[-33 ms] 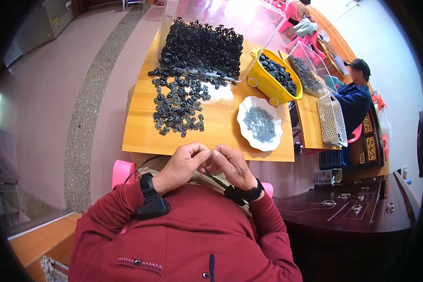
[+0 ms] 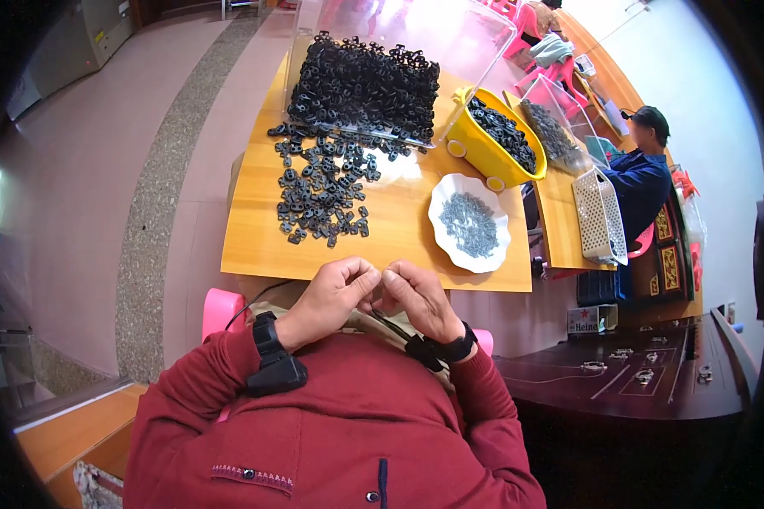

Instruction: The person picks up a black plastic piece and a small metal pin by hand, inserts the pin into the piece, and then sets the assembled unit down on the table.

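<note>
My left hand (image 2: 338, 293) and my right hand (image 2: 418, 299) meet just off the near edge of the wooden table (image 2: 382, 259), above my lap. Thumbs and fingers are pinched on both, and the tips almost touch. Whatever lies between them is too small or hidden to make out. Beyond my left hand spreads a loose pile of small black plastic pieces with holes (image 2: 318, 191). A white scalloped dish (image 2: 440, 244) of tiny grey pieces (image 2: 469, 224) stands ahead of my right hand.
A clear plastic bin (image 2: 475, 59) heaped with black pieces (image 2: 361, 89) lies at the table's back. Beside it stands a yellow wheeled tub (image 2: 475, 140) of similar pieces. Rightward are a second table, a white perforated basket (image 2: 598, 216) and a seated person (image 2: 641, 174).
</note>
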`<action>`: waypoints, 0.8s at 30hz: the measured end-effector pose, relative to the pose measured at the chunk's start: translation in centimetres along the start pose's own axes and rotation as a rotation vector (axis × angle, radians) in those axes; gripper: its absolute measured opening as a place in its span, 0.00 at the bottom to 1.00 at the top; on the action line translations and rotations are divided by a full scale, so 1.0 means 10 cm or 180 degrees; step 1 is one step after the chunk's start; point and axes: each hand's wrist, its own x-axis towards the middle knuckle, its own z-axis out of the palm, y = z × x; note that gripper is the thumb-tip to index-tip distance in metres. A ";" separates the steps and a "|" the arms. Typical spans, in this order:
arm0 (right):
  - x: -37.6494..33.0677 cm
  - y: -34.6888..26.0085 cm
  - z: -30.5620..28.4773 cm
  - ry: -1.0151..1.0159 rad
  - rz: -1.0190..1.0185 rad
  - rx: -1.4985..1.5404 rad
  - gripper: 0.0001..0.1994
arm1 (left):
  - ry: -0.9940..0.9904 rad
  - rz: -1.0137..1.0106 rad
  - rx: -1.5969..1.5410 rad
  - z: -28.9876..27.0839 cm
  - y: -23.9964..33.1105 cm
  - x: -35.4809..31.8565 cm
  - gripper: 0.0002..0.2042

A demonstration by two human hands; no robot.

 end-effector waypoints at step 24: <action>0.06 0.07 0.00 0.0355 -0.1585 -0.1201 0.01 | -0.0072 -0.0269 -0.0514 -0.02 0.00 -0.02 0.11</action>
